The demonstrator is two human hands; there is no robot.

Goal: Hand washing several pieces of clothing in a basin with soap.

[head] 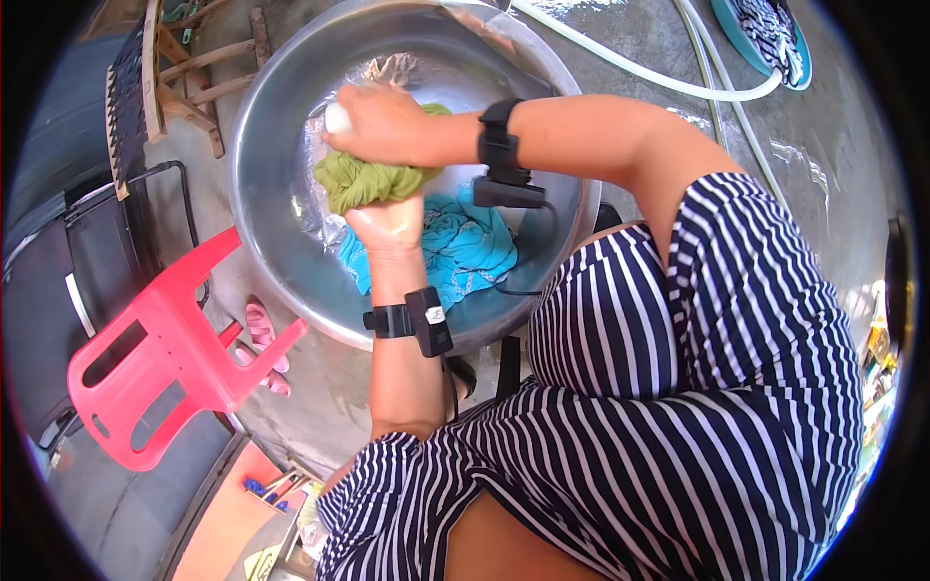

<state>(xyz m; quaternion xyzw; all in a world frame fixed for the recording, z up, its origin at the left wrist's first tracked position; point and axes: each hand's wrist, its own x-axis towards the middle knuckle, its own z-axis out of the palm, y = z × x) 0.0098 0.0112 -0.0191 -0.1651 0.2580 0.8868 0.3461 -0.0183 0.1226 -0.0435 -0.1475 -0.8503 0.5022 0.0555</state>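
A bunched green cloth [370, 181] is held over a wide metal basin [270, 240]. My left hand [392, 221] grips the cloth from beneath, palm up, and its fingers are hidden in the folds. Above it, my right hand [385, 123] is closed around a white bar, apparently soap [337, 118], and rests against the upper side of the green cloth. A wet-looking blue cloth [465, 243] lies crumpled on the basin's floor, partly behind my left wrist. Both wrists carry black strapped devices.
Left of the basin stands a red plastic chair [174, 348], with pink sandals [261, 330] beside it. A wooden frame [196, 94] is at upper left. A white hose [654, 72] runs over the wet concrete floor to a teal tub [734, 40] holding striped fabric.
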